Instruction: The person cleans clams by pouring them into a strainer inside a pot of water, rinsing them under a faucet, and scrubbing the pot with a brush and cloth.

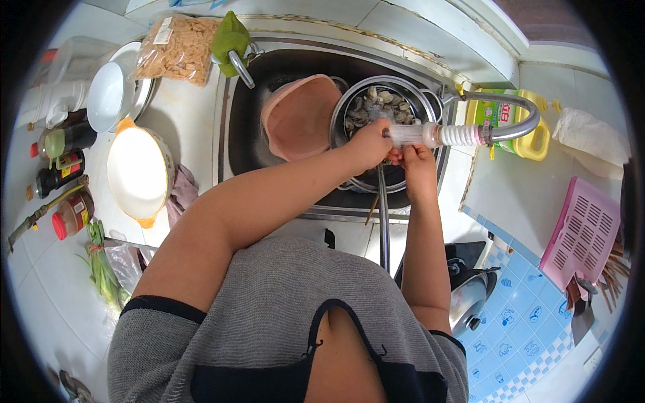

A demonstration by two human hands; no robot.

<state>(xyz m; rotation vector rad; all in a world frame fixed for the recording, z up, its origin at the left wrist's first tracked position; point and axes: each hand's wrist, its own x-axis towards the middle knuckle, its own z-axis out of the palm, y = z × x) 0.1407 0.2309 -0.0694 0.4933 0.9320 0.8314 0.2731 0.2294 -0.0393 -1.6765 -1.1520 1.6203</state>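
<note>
A metal pot (338,121) stands in the dark sink (247,136), with shellfish, likely clams (385,98), inside it. Over the pot, my left hand (373,143) is beside the end of the clear faucet extension (408,135); its fingers are partly hidden. My right hand (419,169) is just under the extension, fingers bent near my left fingertips. Whether either hand grips something small cannot be told. A long metal handle (384,216) runs from the pot area toward me. Left of the pot lies a pink plastic basin (302,121).
A yellow-rimmed white pot (138,174), a white bowl (106,95) and a bag of dried food (176,48) stand at left. A green-wrapped tap (231,43) rises behind the sink. Yellow detergent jugs (531,131) and a pink basket (582,231) are at right.
</note>
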